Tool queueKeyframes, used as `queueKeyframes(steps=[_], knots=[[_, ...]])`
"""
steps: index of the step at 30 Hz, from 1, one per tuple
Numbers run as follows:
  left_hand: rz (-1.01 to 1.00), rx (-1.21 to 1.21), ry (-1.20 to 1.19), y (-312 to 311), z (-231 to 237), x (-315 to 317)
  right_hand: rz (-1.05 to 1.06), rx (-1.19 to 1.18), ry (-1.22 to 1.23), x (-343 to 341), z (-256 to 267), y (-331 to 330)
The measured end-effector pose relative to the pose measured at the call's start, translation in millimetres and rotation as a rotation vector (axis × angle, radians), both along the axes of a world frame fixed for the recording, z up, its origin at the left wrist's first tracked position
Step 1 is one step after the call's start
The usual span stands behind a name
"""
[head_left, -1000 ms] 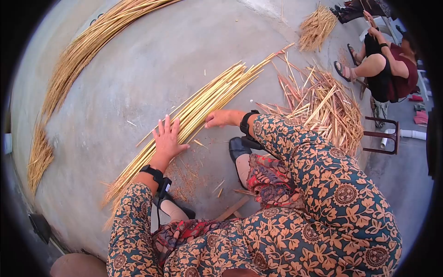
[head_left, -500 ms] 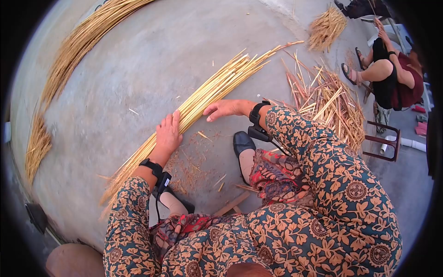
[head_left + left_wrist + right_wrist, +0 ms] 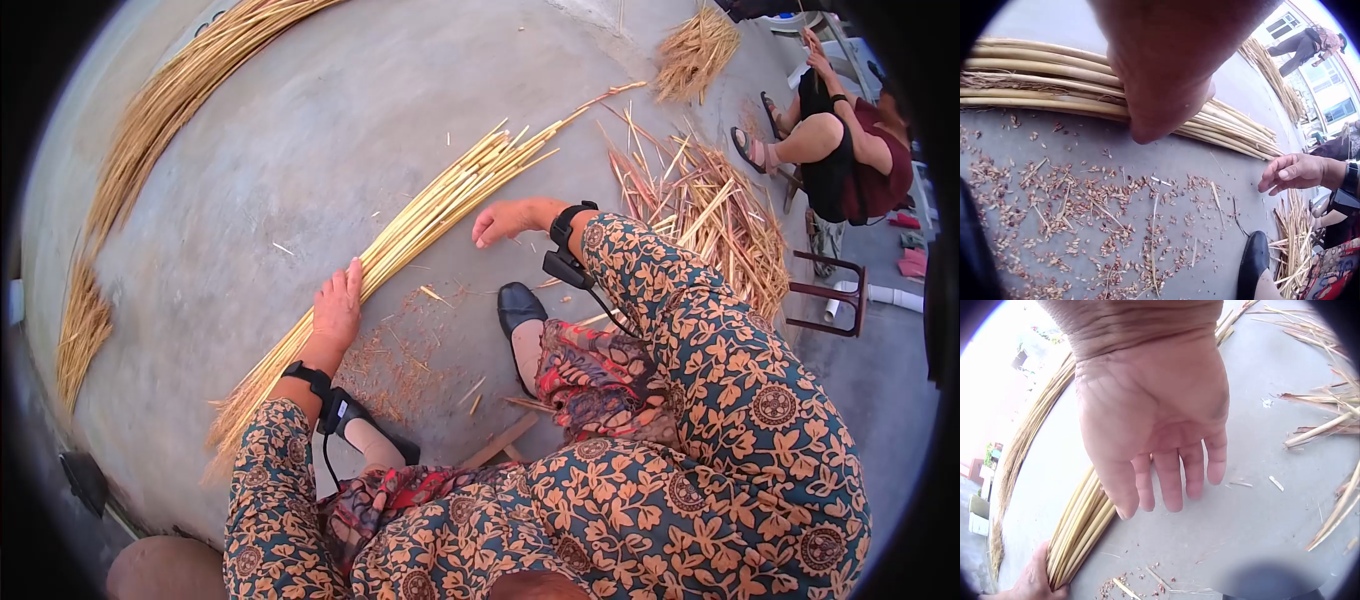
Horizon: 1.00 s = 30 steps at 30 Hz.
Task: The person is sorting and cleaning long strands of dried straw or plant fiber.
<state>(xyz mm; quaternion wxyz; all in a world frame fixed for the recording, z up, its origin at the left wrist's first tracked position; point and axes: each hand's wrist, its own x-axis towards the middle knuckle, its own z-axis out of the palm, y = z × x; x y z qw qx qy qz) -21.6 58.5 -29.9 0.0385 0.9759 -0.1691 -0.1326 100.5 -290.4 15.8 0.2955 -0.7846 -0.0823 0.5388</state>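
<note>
On the concrete floor in front of me lies a bundle of long yellow stalks (image 3: 450, 195), its feathery seed ends toward the lower left. My left hand (image 3: 336, 308) grips the bundle from above near its middle. In the right wrist view the left hand (image 3: 1030, 578) shows fingers on one side of the stalks and thumb on the other. My right hand (image 3: 505, 220) hangs just right of the bundle, holding nothing. Its fingers (image 3: 1172, 490) droop loosely, palm toward the wrist camera.
Shorter broken stalks (image 3: 715, 215) are heaped at the right. A long row of stalks (image 3: 150, 130) curves along the upper left, and a small sheaf (image 3: 697, 50) lies at the top right. Another person (image 3: 850, 140) sits beyond the heap. Seeds and chaff (image 3: 1085, 219) litter the floor.
My left hand has come down from spread fingers onto the bundle and slid along it toward the lower left. The right hand has drawn away from the stalks to the upper right.
</note>
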Motion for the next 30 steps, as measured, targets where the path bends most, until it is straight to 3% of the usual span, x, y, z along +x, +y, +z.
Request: queueKeyframes(steps=[4, 6, 8, 10, 13, 16, 19, 21, 22, 23, 25, 27, 30], knots=[[0.004, -0.010, -0.079, 54.7, -13.1, -18.9, -0.108, -0.123, -0.046, 19.7, 2.3, -44.0], [0.010, 0.014, -0.062, 77.6, -9.5, -29.2, -0.288, -0.254, -0.172, 36.0, -3.1, -70.9], [-0.003, -0.051, -0.074, 89.7, -14.1, -36.9, -0.238, -0.512, -0.816, 48.6, -13.6, -94.6], [-0.034, -0.101, -0.106, 88.9, -10.6, -39.0, -0.678, -0.535, -0.831, 43.8, 19.3, -80.3], [-0.033, -0.138, -0.149, 72.3, -14.0, -30.9, -0.580, -0.289, -1.080, 49.8, 15.6, -66.6], [-0.053, -0.056, -0.244, 33.9, -9.4, -21.1, -0.002, -0.159, -1.334, 45.2, 23.2, -28.6], [-0.194, -0.043, -0.308, 1.3, 15.3, -13.4, 0.414, 0.009, -1.236, 44.9, 35.7, 25.6], [-0.212, -0.025, -0.241, -2.8, 37.3, -23.0, 0.557, 0.031, -1.137, 34.1, 27.6, 64.1], [-0.217, -0.017, -0.207, 0.3, 51.6, -27.0, 0.632, 0.042, -1.092, 31.9, 20.7, 82.2], [-0.225, -0.074, -0.003, -12.5, 70.2, -44.2, 0.703, 0.107, -0.914, 15.4, 16.6, 69.1], [-0.219, -0.118, 0.321, 9.4, 123.9, -36.2, 0.820, 0.003, -0.942, 13.1, 36.7, 86.4], [-0.038, -0.189, 0.340, 57.6, 172.8, -51.1, 0.896, -0.076, -1.084, 11.9, 38.5, 95.7], [0.233, -0.191, 0.344, 107.1, 260.0, -94.8, 0.888, 0.037, -1.179, -2.1, 44.3, 109.3]])
